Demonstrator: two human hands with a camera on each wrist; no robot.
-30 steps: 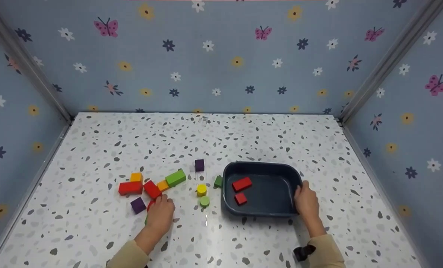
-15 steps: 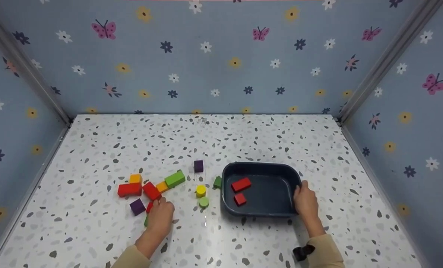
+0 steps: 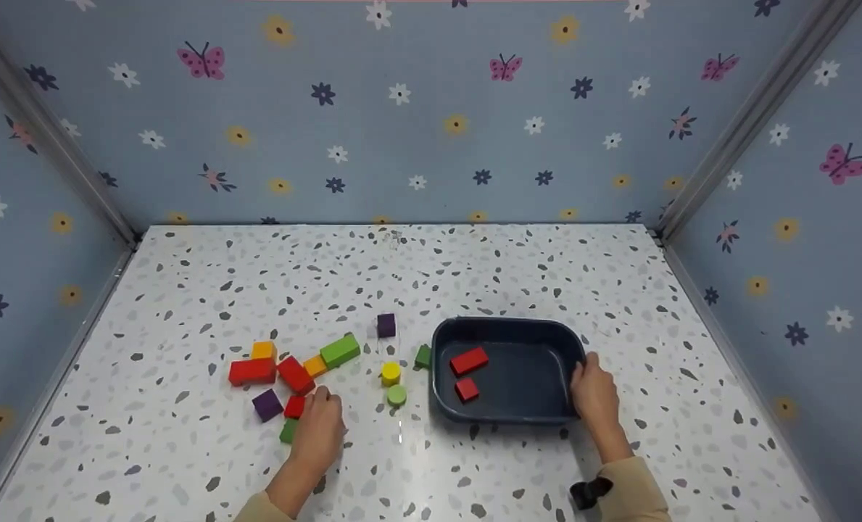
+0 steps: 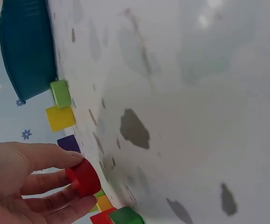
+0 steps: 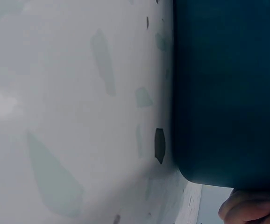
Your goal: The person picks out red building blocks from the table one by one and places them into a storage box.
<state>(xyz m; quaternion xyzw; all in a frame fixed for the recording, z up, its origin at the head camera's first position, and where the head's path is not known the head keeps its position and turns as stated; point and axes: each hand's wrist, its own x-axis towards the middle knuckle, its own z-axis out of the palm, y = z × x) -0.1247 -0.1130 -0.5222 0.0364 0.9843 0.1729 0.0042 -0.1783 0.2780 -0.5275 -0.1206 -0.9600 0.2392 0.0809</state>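
Note:
In the left wrist view, my left hand (image 3: 320,429) pinches a short red cylinder block (image 4: 84,178) between thumb and fingers; from the head view this block is hidden. Beside that hand lie a small red block (image 3: 295,407) and a green block (image 3: 288,432), partly covered by it. My right hand (image 3: 596,391) grips the right rim of a dark blue rectangular tub (image 3: 504,419). Inside the tub rest a long red block (image 3: 469,360) and a smaller red block (image 3: 467,390). Fingers (image 5: 247,208) show under the tub's edge in the right wrist view.
Left of the tub are a yellow cylinder (image 3: 391,374), a light green cylinder (image 3: 396,396), a green block (image 3: 423,356) and a purple cube (image 3: 386,325). Farther left lie red blocks (image 3: 252,371), orange blocks (image 3: 263,350), another purple cube (image 3: 267,405) and a long green block (image 3: 341,351).
My left hand has shifted slightly right, uncovering more of the small red and green blocks beside it. The right hand and tub stay in place.

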